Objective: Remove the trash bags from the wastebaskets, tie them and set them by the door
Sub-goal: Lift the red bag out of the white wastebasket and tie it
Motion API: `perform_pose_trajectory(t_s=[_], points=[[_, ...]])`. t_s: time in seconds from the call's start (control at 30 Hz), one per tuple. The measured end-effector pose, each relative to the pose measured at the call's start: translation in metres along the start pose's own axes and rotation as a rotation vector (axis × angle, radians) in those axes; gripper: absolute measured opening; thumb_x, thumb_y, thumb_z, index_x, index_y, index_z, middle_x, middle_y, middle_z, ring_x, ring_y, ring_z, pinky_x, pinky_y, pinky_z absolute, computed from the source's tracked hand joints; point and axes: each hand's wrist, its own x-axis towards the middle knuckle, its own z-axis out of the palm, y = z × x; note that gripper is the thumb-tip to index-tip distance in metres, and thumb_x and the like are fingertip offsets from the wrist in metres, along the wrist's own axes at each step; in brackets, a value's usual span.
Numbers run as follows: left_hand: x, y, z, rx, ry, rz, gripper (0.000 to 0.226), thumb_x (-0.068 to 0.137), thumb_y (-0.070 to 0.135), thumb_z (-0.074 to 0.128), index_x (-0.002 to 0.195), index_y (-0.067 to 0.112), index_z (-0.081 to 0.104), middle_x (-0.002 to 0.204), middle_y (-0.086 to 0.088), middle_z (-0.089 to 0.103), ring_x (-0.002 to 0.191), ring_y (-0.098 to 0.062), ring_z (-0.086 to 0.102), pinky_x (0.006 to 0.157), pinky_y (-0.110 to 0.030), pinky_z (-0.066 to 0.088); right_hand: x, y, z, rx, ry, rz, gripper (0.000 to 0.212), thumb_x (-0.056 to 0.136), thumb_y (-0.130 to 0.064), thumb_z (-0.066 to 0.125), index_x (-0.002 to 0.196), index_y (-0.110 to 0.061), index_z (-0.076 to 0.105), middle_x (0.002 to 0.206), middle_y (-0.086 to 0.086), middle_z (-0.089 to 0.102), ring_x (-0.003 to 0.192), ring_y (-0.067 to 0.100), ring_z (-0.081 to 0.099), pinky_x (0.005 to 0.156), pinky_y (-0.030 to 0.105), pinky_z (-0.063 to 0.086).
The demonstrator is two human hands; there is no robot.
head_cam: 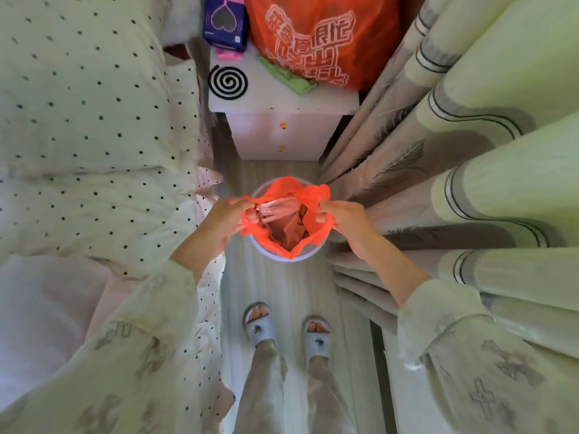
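An orange trash bag lines a small white wastebasket on the floor between the bed and the curtains. The bag's mouth is pulled open, showing pinkish crumpled waste inside. My left hand pinches the bag's left rim. Its right rim is gripped by my right hand. Both hands hold the rim just above the basket's top, and the bag's lower part sits inside the basket.
A white nightstand stands just beyond the basket, carrying a large orange shopping bag, a purple box and a black mosquito coil. A dotted quilt on the bed is left, curtains right. My slippered feet stand on the narrow floor strip.
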Motion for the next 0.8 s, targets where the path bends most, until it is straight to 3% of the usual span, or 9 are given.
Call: perform_pose_trajectory(t_s=[0.1, 0.2, 0.3, 0.5, 0.67, 0.73, 0.8], points=[[-0.02, 0.011, 0.002, -0.043, -0.05, 0.009, 0.015, 0.085, 0.012, 0.054, 0.071, 0.016, 0.058, 0.053, 0.004, 0.062, 0.063, -0.015, 0.064, 0.083, -0.029, 0.049, -0.022, -0.015, -0.004, -0.012, -0.073, -0.045, 0.025, 0.095, -0.008, 0.046, 0.072, -0.01, 0.056, 0.066, 0.005, 0.059, 0.055, 0.005, 0.058, 0.05, 0.006, 0.046], [-0.038, 0.014, 0.003, -0.071, -0.01, -0.015, 0.015, 0.086, 0.01, 0.054, 0.072, 0.015, 0.056, 0.054, 0.002, 0.063, 0.058, -0.013, 0.065, 0.082, -0.03, 0.051, -0.042, -0.026, -0.003, -0.176, -0.095, -0.041, 0.028, 0.094, -0.009, 0.046, 0.067, -0.009, 0.056, 0.079, 0.015, 0.057, 0.067, 0.017, 0.053, 0.066, 0.016, 0.047], [-0.058, 0.02, 0.008, -0.062, -0.05, 0.001, 0.014, 0.086, 0.011, 0.054, 0.072, 0.015, 0.056, 0.058, 0.0, 0.063, 0.06, -0.014, 0.065, 0.071, -0.025, 0.054, -0.06, -0.034, -0.007, -0.161, -0.043, -0.034, 0.029, 0.094, -0.011, 0.046, 0.067, -0.009, 0.055, 0.073, 0.011, 0.056, 0.065, 0.014, 0.052, 0.061, 0.016, 0.049], [-0.104, 0.03, 0.008, -0.052, -0.022, 0.041, 0.015, 0.088, 0.012, 0.052, 0.074, 0.014, 0.057, 0.071, -0.006, 0.059, 0.067, -0.015, 0.06, 0.07, -0.021, 0.049, -0.109, -0.04, -0.012, -0.2, -0.009, -0.018, 0.031, 0.094, -0.012, 0.047, 0.064, -0.011, 0.056, 0.07, 0.004, 0.057, 0.066, 0.011, 0.054, 0.087, 0.031, 0.043], [-0.162, 0.019, 0.008, -0.061, -0.055, 0.153, 0.013, 0.089, 0.016, 0.053, 0.078, 0.016, 0.061, 0.063, 0.002, 0.065, 0.062, -0.006, 0.064, 0.067, -0.014, 0.052, -0.159, -0.029, -0.02, -0.18, -0.002, -0.108, 0.029, 0.094, -0.013, 0.047, 0.067, -0.01, 0.059, 0.071, 0.004, 0.059, 0.068, 0.01, 0.056, 0.07, 0.02, 0.05], [-0.183, 0.017, 0.01, -0.108, -0.062, 0.178, 0.013, 0.088, 0.015, 0.053, 0.078, 0.016, 0.062, 0.057, 0.007, 0.067, 0.06, -0.003, 0.064, 0.069, -0.014, 0.052, -0.178, -0.025, -0.025, -0.171, 0.011, -0.131, 0.03, 0.093, -0.013, 0.048, 0.066, -0.01, 0.06, 0.071, 0.004, 0.06, 0.07, 0.013, 0.056, 0.082, 0.029, 0.051], [-0.204, 0.016, 0.013, -0.139, -0.082, 0.197, 0.008, 0.088, 0.015, 0.054, 0.085, 0.015, 0.062, 0.068, 0.001, 0.067, 0.068, -0.007, 0.064, 0.077, -0.018, 0.05, -0.199, -0.023, -0.03, -0.16, 0.01, -0.152, 0.03, 0.093, -0.012, 0.048, 0.065, -0.01, 0.06, 0.07, 0.005, 0.06, 0.073, 0.018, 0.057, 0.093, 0.038, 0.048]])
